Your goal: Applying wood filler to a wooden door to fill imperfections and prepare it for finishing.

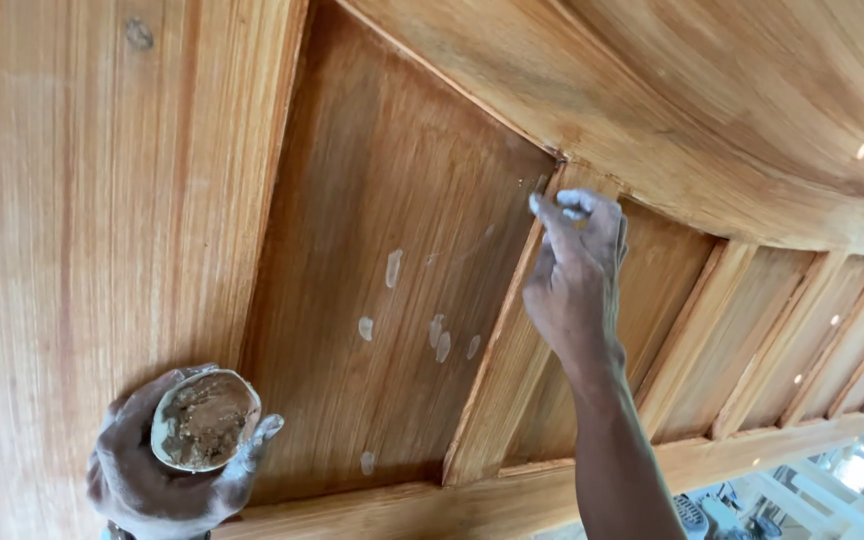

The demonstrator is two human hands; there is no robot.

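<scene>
Pressing pale filler into the wood, my right hand (577,268) is raised at the centre of the view, its fingertips (564,205) bunched together and smeared whitish, touching the top of a slanted wooden rail (497,380) where it meets the curved beam (652,130) above. I cannot tell whether the fingers pinch a small tool or only a dab of putty; they are drawn tight together, not spread.

Low on the left, my left hand (167,465) cups a small round bowl (204,420) of brownish putty, the fingers curled around its rim and the palm dusted with the same pale residue. The bowl sits tilted toward me, its contents lumpy and partly scraped.

Between the two hands lies a recessed wooden panel (382,280), darker than the frame around it, marked with several pale filler spots (393,268) near its middle and one near its lower edge. A broad plank (92,200) of lighter grain fills the left side. To the right of the rail, more narrow panels (752,340) and slats run off toward the far right corner, where a bright blurred area shows beyond the wood's edge.
</scene>
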